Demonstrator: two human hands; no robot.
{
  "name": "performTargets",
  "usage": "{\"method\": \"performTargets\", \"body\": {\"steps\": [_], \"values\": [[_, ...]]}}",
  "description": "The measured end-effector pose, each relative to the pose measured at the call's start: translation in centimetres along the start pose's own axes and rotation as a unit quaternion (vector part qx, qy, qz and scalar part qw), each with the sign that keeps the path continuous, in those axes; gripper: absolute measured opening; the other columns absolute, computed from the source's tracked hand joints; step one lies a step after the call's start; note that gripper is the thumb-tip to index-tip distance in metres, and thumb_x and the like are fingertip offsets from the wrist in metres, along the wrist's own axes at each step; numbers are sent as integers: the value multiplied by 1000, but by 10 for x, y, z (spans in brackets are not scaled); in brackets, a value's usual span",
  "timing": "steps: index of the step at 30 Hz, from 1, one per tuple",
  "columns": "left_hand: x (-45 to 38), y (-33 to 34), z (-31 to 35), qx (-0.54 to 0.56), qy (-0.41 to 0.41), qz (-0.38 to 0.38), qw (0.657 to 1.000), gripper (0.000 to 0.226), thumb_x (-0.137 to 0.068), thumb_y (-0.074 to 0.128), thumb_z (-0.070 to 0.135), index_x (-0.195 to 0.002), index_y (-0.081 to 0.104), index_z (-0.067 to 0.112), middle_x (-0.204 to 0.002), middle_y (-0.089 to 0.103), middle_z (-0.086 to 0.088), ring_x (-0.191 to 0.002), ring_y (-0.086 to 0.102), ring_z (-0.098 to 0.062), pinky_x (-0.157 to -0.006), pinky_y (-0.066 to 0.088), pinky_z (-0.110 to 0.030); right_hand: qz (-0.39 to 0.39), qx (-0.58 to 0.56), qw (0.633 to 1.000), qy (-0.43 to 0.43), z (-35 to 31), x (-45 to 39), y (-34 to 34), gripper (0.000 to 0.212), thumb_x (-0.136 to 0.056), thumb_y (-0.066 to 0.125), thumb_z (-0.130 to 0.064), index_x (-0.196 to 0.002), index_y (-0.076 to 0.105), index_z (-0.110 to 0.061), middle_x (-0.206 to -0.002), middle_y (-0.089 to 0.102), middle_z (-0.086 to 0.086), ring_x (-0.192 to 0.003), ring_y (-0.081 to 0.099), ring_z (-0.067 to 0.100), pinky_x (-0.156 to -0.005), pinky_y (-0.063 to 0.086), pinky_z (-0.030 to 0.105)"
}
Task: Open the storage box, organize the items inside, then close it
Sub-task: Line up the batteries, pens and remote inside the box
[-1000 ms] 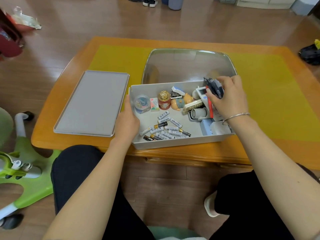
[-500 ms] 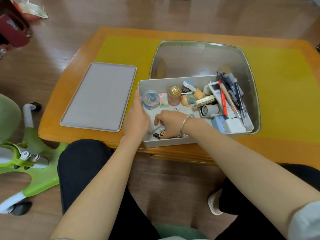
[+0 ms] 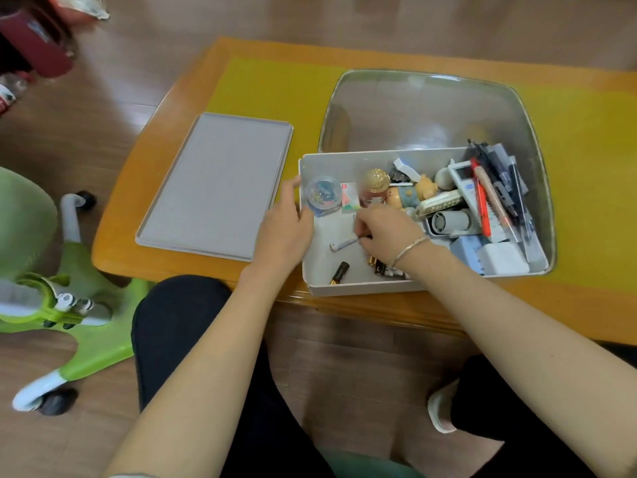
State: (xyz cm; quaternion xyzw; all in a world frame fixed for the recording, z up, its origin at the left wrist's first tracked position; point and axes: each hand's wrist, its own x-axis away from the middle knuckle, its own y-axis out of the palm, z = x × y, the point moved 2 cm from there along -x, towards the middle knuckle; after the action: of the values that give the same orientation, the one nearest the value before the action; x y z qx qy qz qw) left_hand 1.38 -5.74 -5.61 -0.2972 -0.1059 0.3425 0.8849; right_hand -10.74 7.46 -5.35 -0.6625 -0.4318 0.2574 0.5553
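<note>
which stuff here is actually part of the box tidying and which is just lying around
Part of the job:
storage box
its lid, off to the left
batteries
pens
left hand holding the box's left wall
right hand gathering batteries

Just lying about:
green chair base
yellow mat
wooden table

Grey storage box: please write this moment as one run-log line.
grey plastic storage box: open | flat grey lid: on table, left | left hand: holds box wall | right hand: gathering white batteries | stage: organizing
</note>
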Motion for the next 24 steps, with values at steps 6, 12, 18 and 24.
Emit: {"method": "performTargets", "body": {"steps": [6, 12, 18, 24], "values": [[-9, -15, -13, 29, 11, -63, 998, 52, -95, 51, 43, -142, 28, 41, -92, 51, 25, -86, 56, 1, -61, 41, -11, -171, -33, 979, -105, -29, 0, 4, 32, -73, 75, -33, -104, 68, -28, -102, 57, -4, -90, 53, 12, -83, 45, 26], [-19, -19, -19, 50, -18, -127, 991, 58, -91, 55, 49, -143, 33, 35, -89, 58, 12, -75, 64, -8, -49, 52, -19, -189, 50, 978, -74, -28, 2, 8, 14, -78, 68, -29, -86, 67, -18, -87, 62, -3, -82, 58, 18, -72, 49, 28], [-24, -21, -25, 67, -13, -157, 985, 63, -88, 57, 54, -144, 34, 34, -89, 61, 5, -72, 61, 10, -47, 51, -17, -103, -33, 994, -4, -12, 9, -6, 30, -78, 66, -22, -107, 58, -16, -75, 53, -6, -75, 56, 16, -65, 40, 25], [-28, -19, -29, 58, -13, -157, 986, 65, -85, 56, 61, -142, 34, 38, -92, 62, 8, -77, 62, 4, -50, 50, -14, -144, -65, 987, -18, -37, -2, 2, 32, -81, 64, -21, -114, 61, -21, -83, 57, -3, -57, 46, 5, -58, 40, 18]]}}
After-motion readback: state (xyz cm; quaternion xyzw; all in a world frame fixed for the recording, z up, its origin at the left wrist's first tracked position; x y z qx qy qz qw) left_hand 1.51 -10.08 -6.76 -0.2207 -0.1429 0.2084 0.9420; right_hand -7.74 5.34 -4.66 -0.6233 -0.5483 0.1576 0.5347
